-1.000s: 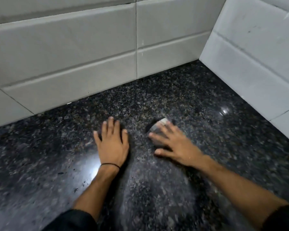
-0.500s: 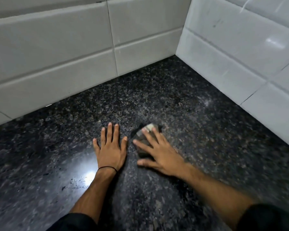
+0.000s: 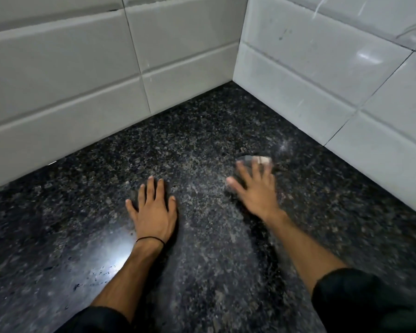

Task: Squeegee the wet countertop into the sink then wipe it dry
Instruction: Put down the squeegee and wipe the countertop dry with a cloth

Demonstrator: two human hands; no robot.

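The countertop [image 3: 202, 131] is dark speckled granite and runs into a corner of white wall tiles. My left hand [image 3: 154, 210] lies flat on it, palm down, fingers spread, holding nothing; a thin black band circles the wrist. My right hand [image 3: 255, 188], blurred by motion, presses flat on a small dark wiping cloth [image 3: 257, 159] with a pale patch, to the right of the left hand and nearer the right wall. Most of the cloth is hidden under the fingers. No squeegee or sink is in view.
White tiled walls [image 3: 82, 68] close the counter at the back and on the right [image 3: 322, 80], meeting in a corner at the top centre. A bright light reflection with dark specks [image 3: 101, 270] lies on the counter left of my left forearm.
My right hand has slid the cloth to the right, away from the left hand and toward the right wall. The left hand has stayed flat in place. The view has shifted toward the corner.
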